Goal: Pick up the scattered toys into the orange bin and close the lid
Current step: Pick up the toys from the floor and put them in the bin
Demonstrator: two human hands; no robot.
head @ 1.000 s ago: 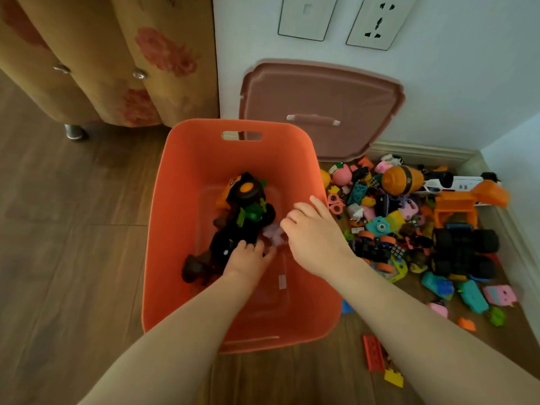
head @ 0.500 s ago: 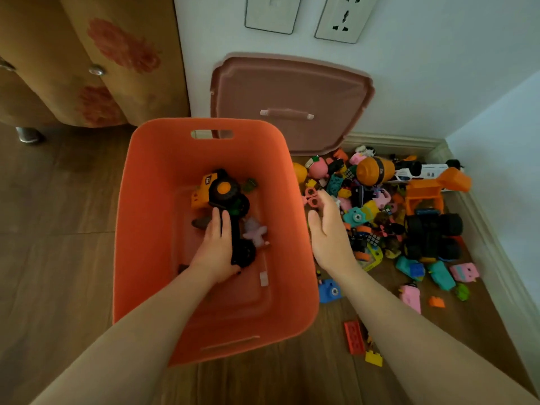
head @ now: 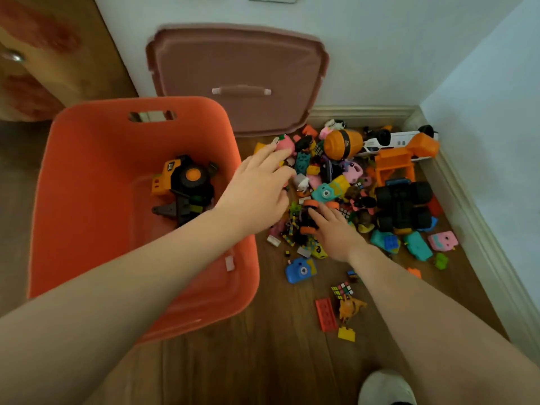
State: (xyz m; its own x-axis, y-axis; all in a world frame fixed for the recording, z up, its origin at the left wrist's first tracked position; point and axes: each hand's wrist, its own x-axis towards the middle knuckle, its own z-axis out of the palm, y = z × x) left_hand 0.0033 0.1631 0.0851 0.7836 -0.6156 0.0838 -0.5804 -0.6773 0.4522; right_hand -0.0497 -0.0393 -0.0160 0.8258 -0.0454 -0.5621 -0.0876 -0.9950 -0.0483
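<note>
A: Where is the toy pile (head: 347,185) found relative to the orange bin (head: 87,185)?

B: It is seen on the floor at centre right of the frame, just beside the bin's right wall, spreading toward the corner of the room. Only a yellow-and-black toy truck (head: 182,185) is seen inside the bin. The lid (head: 236,62) is propped against the wall in the upper middle, behind both, so the bin is judged far from full and the closing not yet due.

A: Which hand is placed nearer the pile?

B: Both are over it. The right hand (head: 331,229) is lower, down among the toys at the pile's near edge; the left hand (head: 258,191) is held higher, crossing over the bin's right rim toward the pile's left side.

A: How are the hands set?

B: The right hand's fingers are laid on a small dark toy car with orange wheels (head: 309,217); a closed grip cannot be confirmed, since the fingertips are partly hidden among the toys. The left hand is spread, its fingers extended toward a pink toy (head: 285,143) at the pile's upper left, with nothing held.

A: What does the coming move depend on?

B: The bin lies to the left of both hands, so whatever is grasped is expected to be carried leftward over the rim.
</note>
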